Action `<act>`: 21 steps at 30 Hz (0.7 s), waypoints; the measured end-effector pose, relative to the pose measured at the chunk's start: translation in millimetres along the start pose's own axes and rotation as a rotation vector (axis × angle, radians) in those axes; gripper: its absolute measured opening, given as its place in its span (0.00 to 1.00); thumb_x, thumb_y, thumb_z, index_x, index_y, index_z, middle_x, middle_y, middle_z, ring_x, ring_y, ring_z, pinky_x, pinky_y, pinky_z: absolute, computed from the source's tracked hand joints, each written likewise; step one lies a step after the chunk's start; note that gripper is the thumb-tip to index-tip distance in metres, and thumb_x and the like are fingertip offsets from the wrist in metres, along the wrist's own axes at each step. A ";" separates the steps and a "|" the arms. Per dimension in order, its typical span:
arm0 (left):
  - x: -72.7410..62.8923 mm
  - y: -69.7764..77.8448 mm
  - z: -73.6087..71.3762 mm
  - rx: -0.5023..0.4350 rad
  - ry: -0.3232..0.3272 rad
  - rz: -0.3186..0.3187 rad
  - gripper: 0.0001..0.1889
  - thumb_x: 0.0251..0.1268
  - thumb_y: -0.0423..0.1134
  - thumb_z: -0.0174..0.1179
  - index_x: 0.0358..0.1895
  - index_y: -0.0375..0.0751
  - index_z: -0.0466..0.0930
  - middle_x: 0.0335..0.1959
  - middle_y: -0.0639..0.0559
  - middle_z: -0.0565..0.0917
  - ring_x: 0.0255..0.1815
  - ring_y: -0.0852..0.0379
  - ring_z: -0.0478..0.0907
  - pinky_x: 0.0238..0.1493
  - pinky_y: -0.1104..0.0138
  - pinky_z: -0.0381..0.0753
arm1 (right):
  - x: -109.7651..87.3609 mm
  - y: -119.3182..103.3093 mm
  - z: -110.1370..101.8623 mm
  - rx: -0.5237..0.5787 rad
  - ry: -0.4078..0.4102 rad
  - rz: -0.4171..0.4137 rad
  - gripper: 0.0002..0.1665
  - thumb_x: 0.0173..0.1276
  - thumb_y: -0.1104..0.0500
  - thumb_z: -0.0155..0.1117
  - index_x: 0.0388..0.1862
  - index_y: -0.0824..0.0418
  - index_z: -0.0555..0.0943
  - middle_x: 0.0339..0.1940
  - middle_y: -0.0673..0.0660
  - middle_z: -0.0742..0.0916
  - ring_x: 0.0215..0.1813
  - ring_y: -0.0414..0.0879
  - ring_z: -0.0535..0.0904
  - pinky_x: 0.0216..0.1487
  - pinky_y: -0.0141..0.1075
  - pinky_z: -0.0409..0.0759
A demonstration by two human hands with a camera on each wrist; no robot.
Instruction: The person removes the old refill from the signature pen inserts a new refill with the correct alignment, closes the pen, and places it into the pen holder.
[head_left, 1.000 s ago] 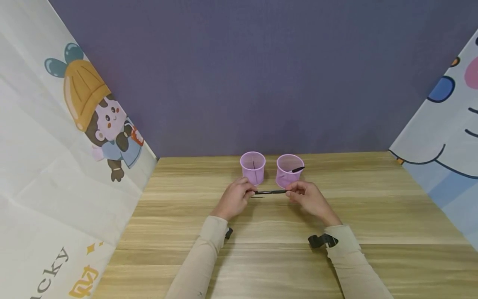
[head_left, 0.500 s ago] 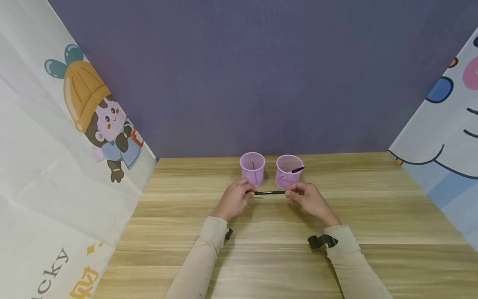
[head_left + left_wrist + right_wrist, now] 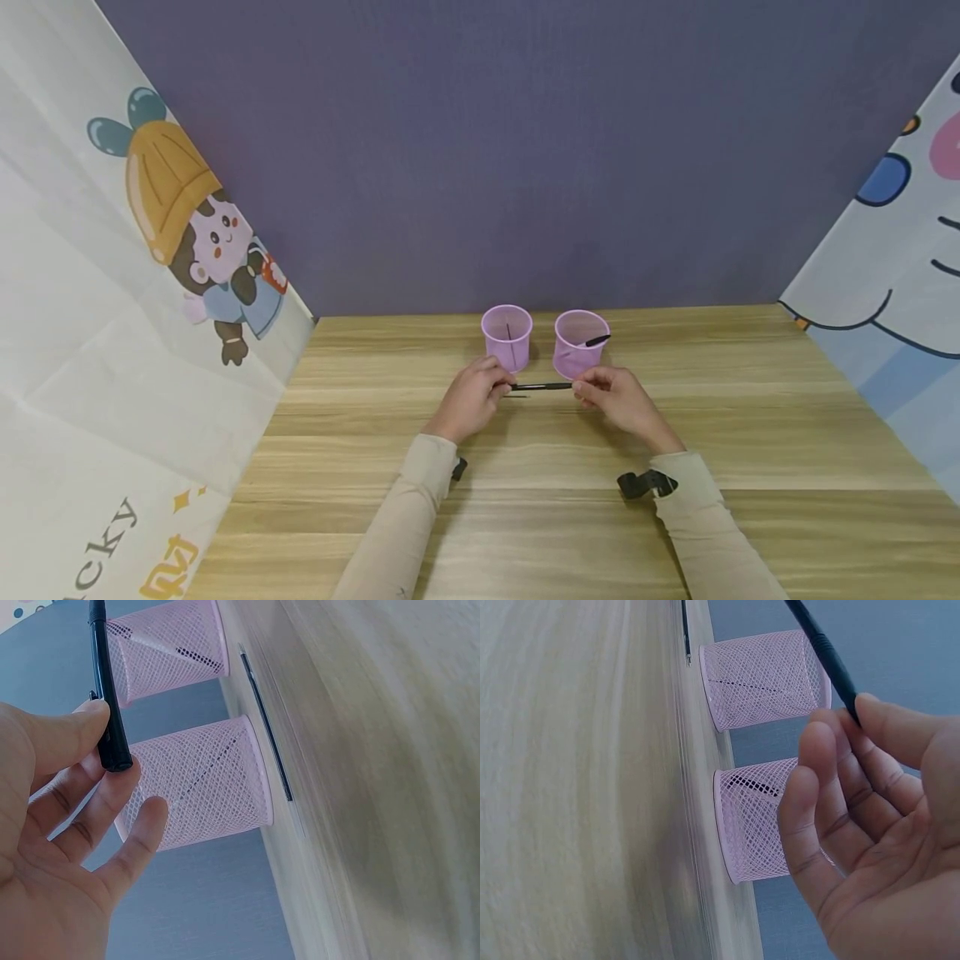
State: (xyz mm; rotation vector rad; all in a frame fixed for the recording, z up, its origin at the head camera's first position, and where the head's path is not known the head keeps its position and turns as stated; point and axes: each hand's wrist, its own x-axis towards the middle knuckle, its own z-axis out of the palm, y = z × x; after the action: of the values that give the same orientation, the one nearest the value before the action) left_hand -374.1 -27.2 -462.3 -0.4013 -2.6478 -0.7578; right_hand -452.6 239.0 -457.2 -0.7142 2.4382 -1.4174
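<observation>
Between both hands a black pen [image 3: 542,387] is held level, raised over the table in front of two pink mesh cups. My left hand [image 3: 471,398] pinches its blunt end, where a small clip shows beside the thumb in the left wrist view. The narrower end sits between thumb and forefinger of my right hand [image 3: 621,402]; its very tip is hidden by the fingers. Below the pen, a thin dark pen refill [image 3: 266,724] lies on the table, partly behind the left hand in the head view.
The left mesh cup [image 3: 498,350] has a thin dark stick [image 3: 508,330] leaning inside. In the right mesh cup [image 3: 564,360] a pen with a black end [image 3: 597,341] slants over the rim. A dark wall panel [image 3: 547,167] rises behind the wooden table [image 3: 525,533].
</observation>
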 end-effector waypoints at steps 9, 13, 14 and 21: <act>0.6 -0.4 0.5 -0.002 0.010 0.017 0.05 0.69 0.33 0.66 0.42 0.41 0.89 0.40 0.54 0.85 0.45 0.56 0.81 0.52 0.62 0.83 | -0.2 -3.0 -0.3 0.022 -0.011 -0.001 0.14 0.76 0.59 0.63 0.44 0.72 0.84 0.35 0.66 0.88 0.34 0.46 0.84 0.38 0.39 0.87; 1.0 -0.3 0.6 -0.005 0.003 0.015 0.05 0.68 0.33 0.66 0.43 0.40 0.89 0.40 0.54 0.85 0.45 0.56 0.81 0.53 0.62 0.83 | 0.1 -2.8 -0.2 0.025 -0.010 0.001 0.15 0.76 0.59 0.62 0.45 0.72 0.84 0.35 0.65 0.88 0.34 0.46 0.84 0.38 0.39 0.88; 1.1 -0.3 0.8 -0.004 0.003 0.015 0.05 0.69 0.33 0.66 0.43 0.40 0.89 0.40 0.54 0.85 0.45 0.56 0.81 0.53 0.62 0.83 | 0.2 -2.7 -0.5 0.025 -0.008 0.005 0.15 0.76 0.59 0.62 0.45 0.73 0.83 0.35 0.65 0.88 0.34 0.47 0.84 0.39 0.40 0.88; 0.9 -0.5 1.9 -0.002 0.012 0.021 0.04 0.68 0.32 0.66 0.42 0.41 0.89 0.40 0.54 0.85 0.45 0.56 0.81 0.52 0.62 0.84 | 1.6 -0.2 -0.7 0.030 -0.008 0.012 0.16 0.77 0.59 0.62 0.45 0.75 0.82 0.35 0.65 0.89 0.36 0.49 0.85 0.40 0.41 0.89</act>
State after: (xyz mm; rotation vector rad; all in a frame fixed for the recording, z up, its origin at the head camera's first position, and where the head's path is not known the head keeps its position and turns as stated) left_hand -375.6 -26.5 -463.6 -0.4234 -2.6278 -0.7536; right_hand -454.2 238.6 -456.6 -0.6967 2.4060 -1.4406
